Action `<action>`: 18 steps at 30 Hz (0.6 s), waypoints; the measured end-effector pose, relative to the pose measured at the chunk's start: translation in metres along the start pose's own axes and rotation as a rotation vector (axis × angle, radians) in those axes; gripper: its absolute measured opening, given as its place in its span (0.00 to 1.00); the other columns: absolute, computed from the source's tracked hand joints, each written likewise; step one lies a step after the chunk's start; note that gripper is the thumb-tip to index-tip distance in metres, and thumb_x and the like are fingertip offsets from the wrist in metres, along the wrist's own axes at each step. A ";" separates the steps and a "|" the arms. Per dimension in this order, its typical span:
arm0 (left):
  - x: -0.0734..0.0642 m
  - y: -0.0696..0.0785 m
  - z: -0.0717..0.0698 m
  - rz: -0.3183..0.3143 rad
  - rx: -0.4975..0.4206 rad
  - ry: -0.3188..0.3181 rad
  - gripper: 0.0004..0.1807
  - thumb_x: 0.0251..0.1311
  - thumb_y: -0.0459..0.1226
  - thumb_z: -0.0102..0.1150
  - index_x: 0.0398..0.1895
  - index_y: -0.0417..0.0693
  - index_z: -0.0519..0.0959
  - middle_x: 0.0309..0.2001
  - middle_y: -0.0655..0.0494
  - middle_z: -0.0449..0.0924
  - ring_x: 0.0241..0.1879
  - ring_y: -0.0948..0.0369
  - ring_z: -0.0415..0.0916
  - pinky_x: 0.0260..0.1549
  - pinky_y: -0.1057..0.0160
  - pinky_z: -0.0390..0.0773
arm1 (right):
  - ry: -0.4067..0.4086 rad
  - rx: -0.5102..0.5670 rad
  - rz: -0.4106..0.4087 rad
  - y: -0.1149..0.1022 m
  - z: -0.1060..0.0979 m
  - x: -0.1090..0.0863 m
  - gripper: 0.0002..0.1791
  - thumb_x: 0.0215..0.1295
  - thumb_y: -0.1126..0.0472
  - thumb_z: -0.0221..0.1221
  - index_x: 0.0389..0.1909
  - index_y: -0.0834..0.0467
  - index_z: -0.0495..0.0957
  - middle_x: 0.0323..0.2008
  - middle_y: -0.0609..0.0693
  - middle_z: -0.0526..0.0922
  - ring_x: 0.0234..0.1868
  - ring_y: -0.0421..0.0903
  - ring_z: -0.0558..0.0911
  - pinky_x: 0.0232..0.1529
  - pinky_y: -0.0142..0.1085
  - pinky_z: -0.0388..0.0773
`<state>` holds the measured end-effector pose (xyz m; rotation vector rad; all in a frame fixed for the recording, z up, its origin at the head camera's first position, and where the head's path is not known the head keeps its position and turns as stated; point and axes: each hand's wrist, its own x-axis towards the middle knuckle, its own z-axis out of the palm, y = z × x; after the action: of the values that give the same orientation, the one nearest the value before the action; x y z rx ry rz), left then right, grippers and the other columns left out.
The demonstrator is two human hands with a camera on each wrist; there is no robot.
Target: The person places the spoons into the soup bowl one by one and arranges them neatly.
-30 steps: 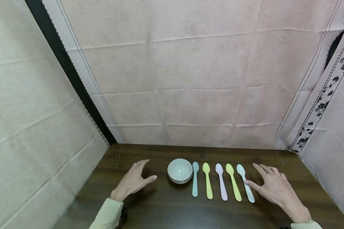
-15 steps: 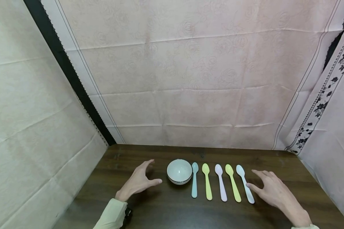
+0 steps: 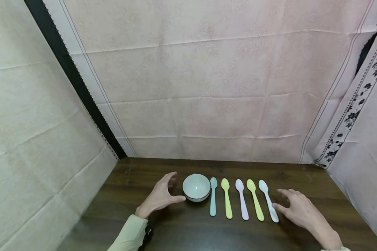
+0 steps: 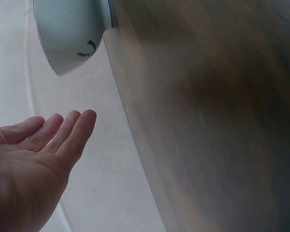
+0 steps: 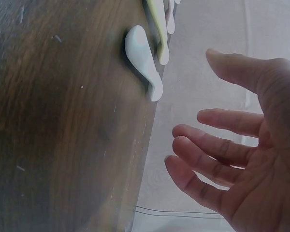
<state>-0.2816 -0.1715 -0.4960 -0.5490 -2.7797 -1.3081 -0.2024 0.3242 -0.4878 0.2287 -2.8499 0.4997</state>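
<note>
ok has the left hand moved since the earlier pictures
Yes: in the head view, the left hand has moved rightward, closer to the bowl, which has stayed put.

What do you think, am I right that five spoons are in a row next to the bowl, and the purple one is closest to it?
Not quite: the purple spoon is in the middle of the row. The closest to the bowl is a blue spoon, as the head view shows. The rest is right.
</note>
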 end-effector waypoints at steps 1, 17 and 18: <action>0.001 0.001 0.001 0.004 -0.004 -0.004 0.59 0.50 0.52 0.86 0.83 0.45 0.65 0.77 0.38 0.72 0.68 0.39 0.80 0.66 0.39 0.82 | -0.004 0.005 -0.001 0.000 0.000 0.000 0.33 0.65 0.48 0.76 0.60 0.68 0.84 0.46 0.62 0.90 0.46 0.59 0.88 0.47 0.59 0.84; 0.017 0.015 0.023 0.042 0.111 -0.066 0.66 0.48 0.59 0.85 0.86 0.41 0.60 0.83 0.38 0.63 0.81 0.39 0.65 0.74 0.32 0.72 | -0.088 0.055 0.040 0.002 0.006 0.001 0.26 0.62 0.52 0.78 0.52 0.68 0.87 0.31 0.45 0.85 0.33 0.43 0.81 0.36 0.44 0.79; 0.018 0.016 0.024 0.044 0.113 -0.070 0.66 0.48 0.59 0.85 0.85 0.41 0.61 0.84 0.38 0.63 0.81 0.38 0.64 0.74 0.32 0.71 | -0.100 0.057 0.044 0.002 0.006 0.001 0.26 0.63 0.52 0.77 0.52 0.68 0.87 0.30 0.45 0.85 0.32 0.42 0.81 0.35 0.44 0.78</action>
<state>-0.2906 -0.1389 -0.4968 -0.6582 -2.8573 -1.1365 -0.2046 0.3236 -0.4937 0.2071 -2.9466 0.5944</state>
